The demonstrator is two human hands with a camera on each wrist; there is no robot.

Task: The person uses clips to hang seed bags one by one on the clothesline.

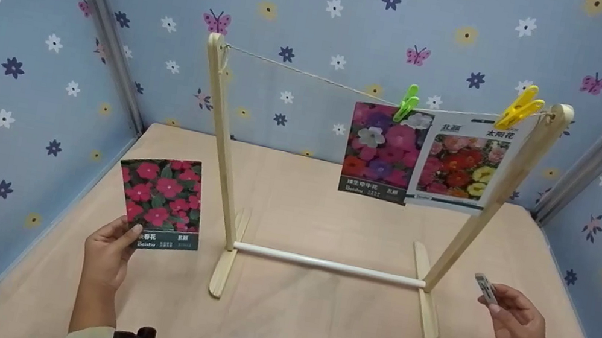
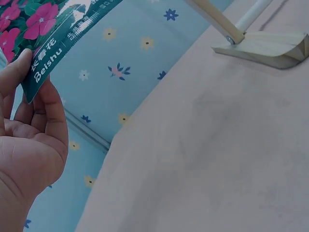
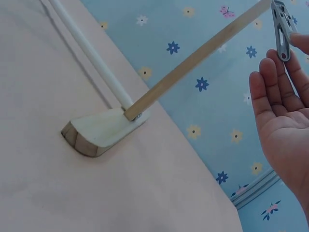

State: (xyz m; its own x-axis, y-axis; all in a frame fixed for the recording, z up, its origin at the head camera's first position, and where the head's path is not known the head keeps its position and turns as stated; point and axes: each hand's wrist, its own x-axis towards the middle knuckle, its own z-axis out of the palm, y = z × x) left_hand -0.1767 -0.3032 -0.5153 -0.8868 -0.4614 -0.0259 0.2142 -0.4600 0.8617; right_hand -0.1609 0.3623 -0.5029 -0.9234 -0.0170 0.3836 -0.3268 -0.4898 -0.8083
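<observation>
My left hand (image 1: 106, 253) pinches the lower left corner of a seed packet (image 1: 164, 201) printed with pink-red flowers, held up left of a wooden rack (image 1: 222, 143). In the left wrist view the thumb lies over the front of that packet (image 2: 48, 55). My right hand (image 1: 519, 328) pinches a grey clothespin (image 1: 485, 288) between thumb and fingers, right of the rack. The right wrist view shows this clothespin (image 3: 282, 31) upright at the fingertips. On the rack's string (image 1: 316, 78) hang a purple-pink flower packet (image 1: 382, 158) under a green clothespin (image 1: 407, 104) and a white-bordered packet (image 1: 457, 167) under a yellow clothespin (image 1: 520, 109).
The rack stands on two wooden feet (image 1: 426, 318) joined by a white rod (image 1: 330, 266). It rests on a pale wood-toned tabletop (image 1: 311, 330). Blue flowered panels (image 1: 314, 18) enclose the table at the back and both sides, with grey posts (image 1: 101, 13) at the corners.
</observation>
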